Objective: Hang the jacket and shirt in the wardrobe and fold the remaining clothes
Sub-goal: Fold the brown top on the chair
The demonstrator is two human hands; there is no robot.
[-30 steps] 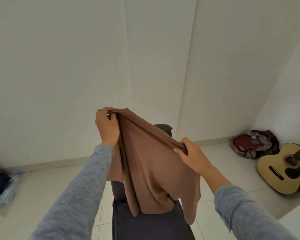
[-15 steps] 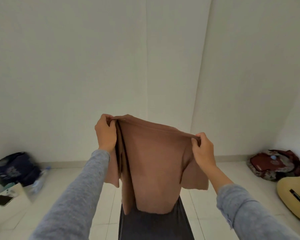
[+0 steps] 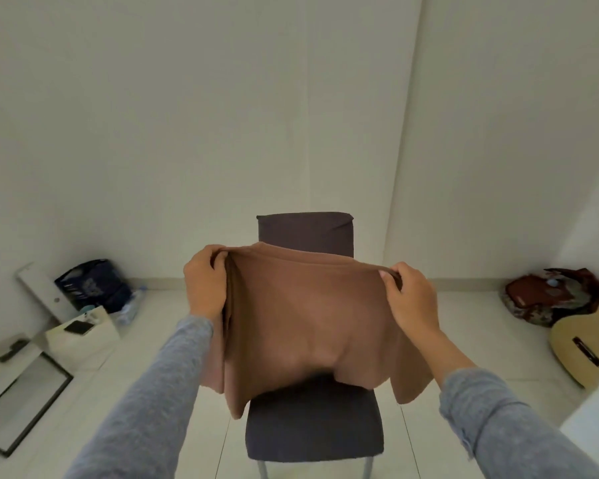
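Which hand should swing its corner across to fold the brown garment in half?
Probably right. The right hand pinches a thin edge of the brown garment; the left hand grips bunched layers, so it suits as anchor above the chair.

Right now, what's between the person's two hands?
In the head view, the soft brown cloth garment stretches between the left hand and right hand, each gripping its top edge.

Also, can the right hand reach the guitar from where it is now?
Probably not. The right hand grips the brown garment, shared with the left hand, and the guitar sits on the floor far off to the right.
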